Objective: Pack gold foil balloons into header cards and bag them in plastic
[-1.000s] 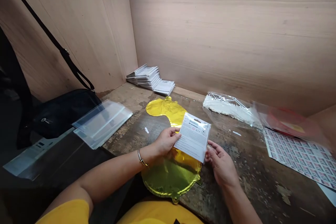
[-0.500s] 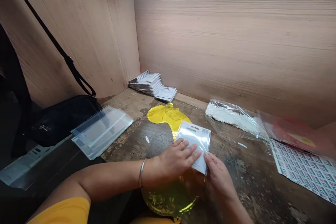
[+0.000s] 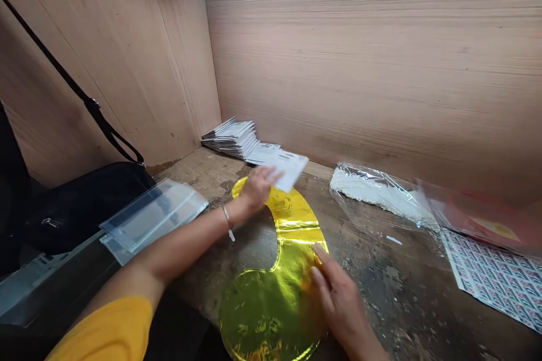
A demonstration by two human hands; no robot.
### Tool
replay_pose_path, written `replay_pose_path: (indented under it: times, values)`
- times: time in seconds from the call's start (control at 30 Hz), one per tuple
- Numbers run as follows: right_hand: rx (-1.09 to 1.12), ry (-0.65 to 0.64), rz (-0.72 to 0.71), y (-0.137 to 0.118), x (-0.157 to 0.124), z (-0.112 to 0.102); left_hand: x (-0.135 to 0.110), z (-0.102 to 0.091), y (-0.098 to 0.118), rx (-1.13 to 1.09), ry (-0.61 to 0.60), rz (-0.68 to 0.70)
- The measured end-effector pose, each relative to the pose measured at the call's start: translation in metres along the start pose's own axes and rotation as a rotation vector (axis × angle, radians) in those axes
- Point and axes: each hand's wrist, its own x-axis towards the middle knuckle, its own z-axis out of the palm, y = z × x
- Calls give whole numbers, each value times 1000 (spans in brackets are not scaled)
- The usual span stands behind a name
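A white card packet [image 3: 291,170], its lower part blurred by motion, is gripped in my left hand [image 3: 257,186] above the far end of the gold foil balloon [image 3: 296,237]. The balloon lies flat on the table, wide and round near me and curving away toward the back. At its right edge rests my right hand [image 3: 345,299], with thumb and forefinger stretched apart on the foil and nothing lifted in them. Just behind the held packet is a stack of similar white packets [image 3: 235,138], with some lying lower at its right side.
Clear plastic sleeves [image 3: 152,217] lie at the left beside a black bag [image 3: 84,197]. On the right are a clear bag with white material [image 3: 368,189], a red packet [image 3: 483,220] and a sheet of printed stickers [image 3: 495,276]. Wooden panels [image 3: 359,67] close off the back and left.
My left hand has carried the packet from over the balloon's middle toward the stack at the back. My right hand has let go of the packet and now touches the foil.
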Motion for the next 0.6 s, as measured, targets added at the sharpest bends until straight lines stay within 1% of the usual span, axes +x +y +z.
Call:
replay_pose_path:
  times: [0.03,0.1,0.13,0.2,0.27,0.33,0.37,0.4,0.43,0.47,0.5,0.57,0.6]
  values:
    - [-107,-83,-52,-2,0,3,22,-2,-18,5,-8,-75]
    - [-273,-251,-100,-8,1,8,59,-3,-48,0,-49,-138]
    - [-335,-311,-101,-11,2,9,73,-2,-59,-5,-81,-157]
    - [-414,-366,-91,-15,5,9,92,2,-72,-12,-160,-200]
    - [-456,-369,-80,-16,8,6,102,5,-74,-15,-221,-238]
    - [-492,-364,-64,-15,10,2,102,4,-65,-19,-248,-245]
    - [-512,-363,-50,-14,11,1,97,1,-56,-24,-252,-234]
    - [-534,-363,-31,-14,11,0,88,-3,-45,-31,-257,-213]
    - [-557,-363,-12,-15,11,0,72,-7,-32,-42,-264,-186]
    - [-581,-360,3,-16,11,-1,49,-12,-18,-54,-273,-153]
    - [-605,-355,14,-17,11,-1,21,-16,-3,-72,-282,-116]
    - [-644,-344,9,-19,9,-2,-51,-25,24,-110,-284,-62]
    - [-660,-336,-3,-19,8,-1,-91,-28,35,-140,-237,-21]
